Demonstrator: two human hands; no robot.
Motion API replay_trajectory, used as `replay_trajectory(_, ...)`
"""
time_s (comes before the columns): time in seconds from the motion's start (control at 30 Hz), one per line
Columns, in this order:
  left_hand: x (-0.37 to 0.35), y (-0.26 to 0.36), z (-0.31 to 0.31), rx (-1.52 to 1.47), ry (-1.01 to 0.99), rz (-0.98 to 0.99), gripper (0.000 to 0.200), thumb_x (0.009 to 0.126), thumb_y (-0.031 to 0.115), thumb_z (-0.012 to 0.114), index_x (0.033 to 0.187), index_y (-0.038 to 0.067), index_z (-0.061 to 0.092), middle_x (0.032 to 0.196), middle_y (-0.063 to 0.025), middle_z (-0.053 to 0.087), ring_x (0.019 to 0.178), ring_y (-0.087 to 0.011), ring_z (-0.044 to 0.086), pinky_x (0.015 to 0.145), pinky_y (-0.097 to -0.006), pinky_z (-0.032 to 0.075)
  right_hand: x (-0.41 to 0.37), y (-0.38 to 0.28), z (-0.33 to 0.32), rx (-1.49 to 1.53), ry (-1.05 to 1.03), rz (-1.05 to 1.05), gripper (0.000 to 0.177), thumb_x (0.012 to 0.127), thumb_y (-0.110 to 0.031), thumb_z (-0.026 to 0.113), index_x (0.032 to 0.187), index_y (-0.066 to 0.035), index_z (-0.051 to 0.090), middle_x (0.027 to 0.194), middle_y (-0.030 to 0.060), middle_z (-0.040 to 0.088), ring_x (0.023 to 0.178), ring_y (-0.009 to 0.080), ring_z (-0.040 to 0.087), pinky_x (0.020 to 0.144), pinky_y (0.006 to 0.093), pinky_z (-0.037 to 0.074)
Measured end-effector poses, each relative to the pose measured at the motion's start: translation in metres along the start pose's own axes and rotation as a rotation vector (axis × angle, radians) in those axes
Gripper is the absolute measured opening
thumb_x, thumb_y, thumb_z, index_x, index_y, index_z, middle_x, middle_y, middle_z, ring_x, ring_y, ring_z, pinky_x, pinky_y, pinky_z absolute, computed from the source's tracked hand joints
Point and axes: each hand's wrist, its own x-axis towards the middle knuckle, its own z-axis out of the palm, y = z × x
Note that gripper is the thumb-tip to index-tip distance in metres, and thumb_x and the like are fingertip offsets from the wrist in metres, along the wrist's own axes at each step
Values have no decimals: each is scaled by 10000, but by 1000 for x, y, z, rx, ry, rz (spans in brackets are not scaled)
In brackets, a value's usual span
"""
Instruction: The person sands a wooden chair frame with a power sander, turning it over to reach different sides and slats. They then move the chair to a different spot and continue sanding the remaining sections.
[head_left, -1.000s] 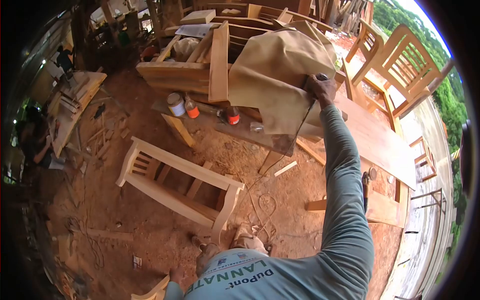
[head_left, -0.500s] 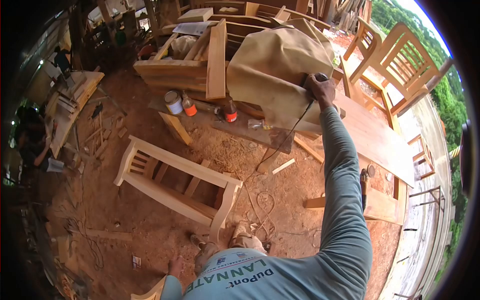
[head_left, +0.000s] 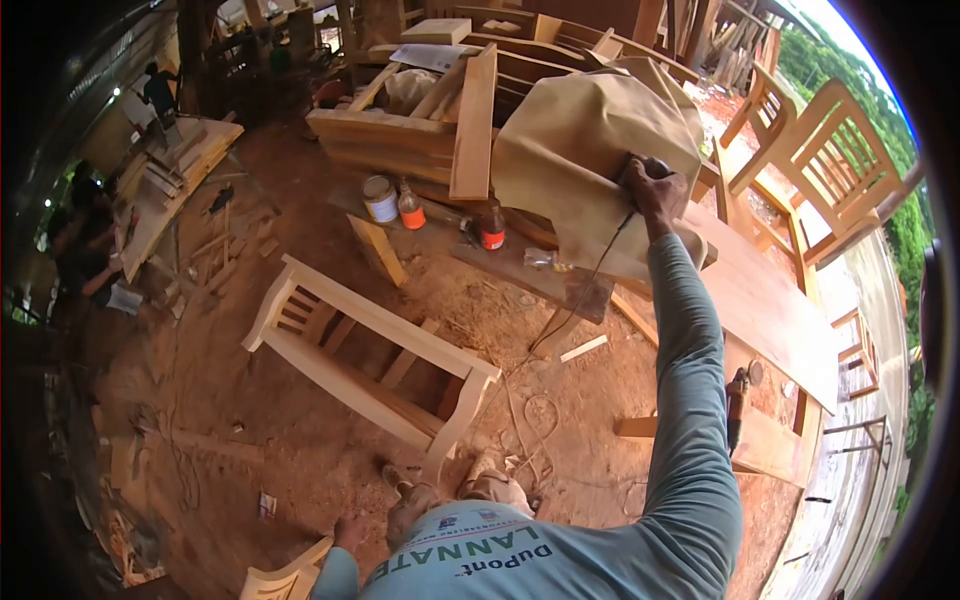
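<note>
Stretched out ahead, my right hand (head_left: 657,192) is wrapped round a small dark corded power tool (head_left: 652,165), whose exact kind is mostly covered by my fingers. It rests on a large tan sheet (head_left: 585,130) of leather-like material, draped in folds over stacked wooden furniture (head_left: 385,150). A black cord (head_left: 606,256) runs from the tool down past the bench to the floor. Low by my side hangs my left hand (head_left: 350,529), its fingers mostly hidden, near a curved pale wooden piece (head_left: 290,578).
An unfinished wooden chair frame (head_left: 370,365) lies before my feet. On a low bench (head_left: 585,298) stand a can (head_left: 380,200) and two orange-labelled bottles (head_left: 411,208). A plank table (head_left: 765,290) and a slatted chair (head_left: 840,160) are at right. People (head_left: 95,240) are by a workbench at left.
The view has turned left, so the scene sits farther right and lower. My right hand stays on the tool over the tan sheet, its wrist turned slightly.
</note>
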Motion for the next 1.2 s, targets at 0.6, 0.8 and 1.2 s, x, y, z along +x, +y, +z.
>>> replay_trajectory(0.6, 23, -10, 8, 155, 9, -49, 319, 1001, 332, 628, 966, 27, 717, 729, -69, 679, 599, -179, 647, 534, -350, 523, -21, -46, -6, 35, -274, 54, 1028, 718, -664, 816, 1368, 78, 527, 1403, 287, 555, 1272, 426, 612, 1069, 458, 511)
replay_trajectory(0.8, 9, 3, 6, 119, 28, -56, 302, 1010, 320, 637, 1023, 30, 720, 742, -64, 677, 608, -157, 642, 515, -337, 504, -17, -39, 4, -4, -191, 35, 1039, 698, -704, 818, 1329, 93, 604, 1352, 295, 636, 1245, 403, 651, 1046, 447, 526)
replay_trajectory(1.2, 24, -18, -10, -399, -190, -72, 307, 1051, 404, 631, 814, 210, 620, 677, 82, 560, 560, -87, 541, 455, -283, 404, -70, 30, 6, 460, 237, -195, 732, 876, -387, 848, 1348, 71, 527, 1181, 241, 647, 1008, 302, 684, 884, 405, 547)
